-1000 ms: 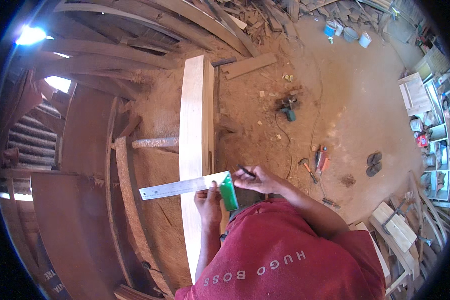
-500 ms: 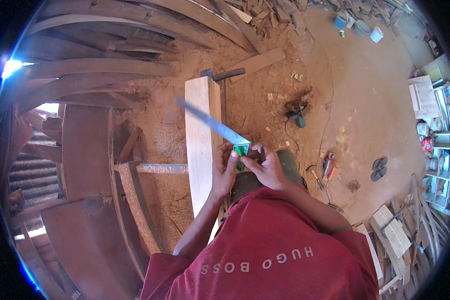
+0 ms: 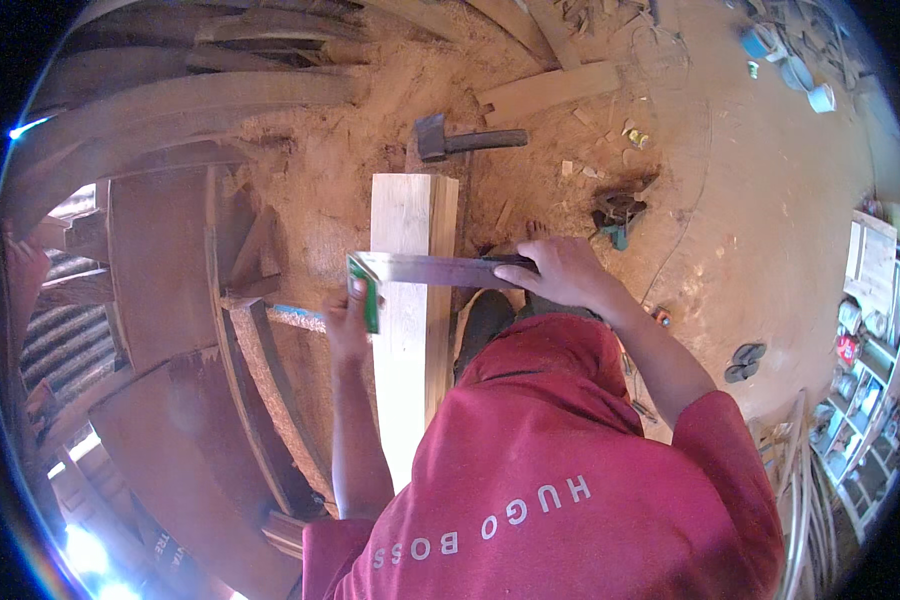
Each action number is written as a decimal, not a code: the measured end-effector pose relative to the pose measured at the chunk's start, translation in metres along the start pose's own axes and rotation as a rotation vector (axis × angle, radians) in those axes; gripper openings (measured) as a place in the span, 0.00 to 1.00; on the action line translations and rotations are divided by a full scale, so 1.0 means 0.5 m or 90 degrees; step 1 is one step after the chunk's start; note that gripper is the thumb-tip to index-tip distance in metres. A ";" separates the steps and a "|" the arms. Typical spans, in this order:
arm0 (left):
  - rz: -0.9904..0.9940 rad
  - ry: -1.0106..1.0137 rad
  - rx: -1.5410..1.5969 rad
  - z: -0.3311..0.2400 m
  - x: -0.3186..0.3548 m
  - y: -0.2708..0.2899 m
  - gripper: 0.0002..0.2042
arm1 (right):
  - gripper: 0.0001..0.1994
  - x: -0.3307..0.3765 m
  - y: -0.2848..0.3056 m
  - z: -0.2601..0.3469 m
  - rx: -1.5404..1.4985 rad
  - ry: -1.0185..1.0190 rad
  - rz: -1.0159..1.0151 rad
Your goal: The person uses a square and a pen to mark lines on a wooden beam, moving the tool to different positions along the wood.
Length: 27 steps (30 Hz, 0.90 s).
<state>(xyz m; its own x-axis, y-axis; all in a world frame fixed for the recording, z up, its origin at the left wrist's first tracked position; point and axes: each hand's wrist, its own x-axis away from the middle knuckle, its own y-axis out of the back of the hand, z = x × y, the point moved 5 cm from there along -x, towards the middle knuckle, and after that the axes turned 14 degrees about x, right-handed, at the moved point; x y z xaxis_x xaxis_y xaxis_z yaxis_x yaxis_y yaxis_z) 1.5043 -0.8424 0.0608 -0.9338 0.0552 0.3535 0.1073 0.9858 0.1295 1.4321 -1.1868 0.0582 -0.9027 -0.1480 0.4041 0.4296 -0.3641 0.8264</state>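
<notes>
A pale timber beam [image 3: 400,350], smooth on its broad top face and showing straight lengthwise grain along its right side, runs away from the person. Across that face, near the beam's far end, lies a flat, straight-edged metal square [image 3: 425,268], its dull grey blade meeting a green handle [image 3: 372,308] at the beam's left edge. The left hand [image 3: 346,325] is there too, its fingers closed on the green handle, thumb uppermost. The blade reaches past the beam's right side to the right hand [image 3: 567,272], whose fingers are drawn in narrow around a dark, slim thing [image 3: 515,264] at the blade's end; whether they also press the metal, one cannot tell.

Just beyond the beam's far end rests a hammer-like tool [image 3: 470,140] with a blocky dark head and a worn, rounded handle. Right of the beam, a dark and green power tool [image 3: 620,212] sits on the dusty brown floor [image 3: 730,260], with dark sandals [image 3: 746,363] farther right. Left of the beam stand rough, dust-coated boards [image 3: 165,260].
</notes>
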 end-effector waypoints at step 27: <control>-0.337 -0.145 -0.464 0.043 -0.224 -0.126 0.30 | 0.20 -0.140 0.102 -0.262 -0.363 -0.167 -0.187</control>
<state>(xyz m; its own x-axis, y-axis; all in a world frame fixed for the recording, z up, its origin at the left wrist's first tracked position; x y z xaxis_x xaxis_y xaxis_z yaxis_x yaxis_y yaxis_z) 1.5947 -0.9074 -0.0070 -0.9588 -0.2666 -0.0984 -0.2356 0.5520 0.7998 1.5141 -1.3157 0.0207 -0.9126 0.2318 0.3367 0.0240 -0.7918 0.6103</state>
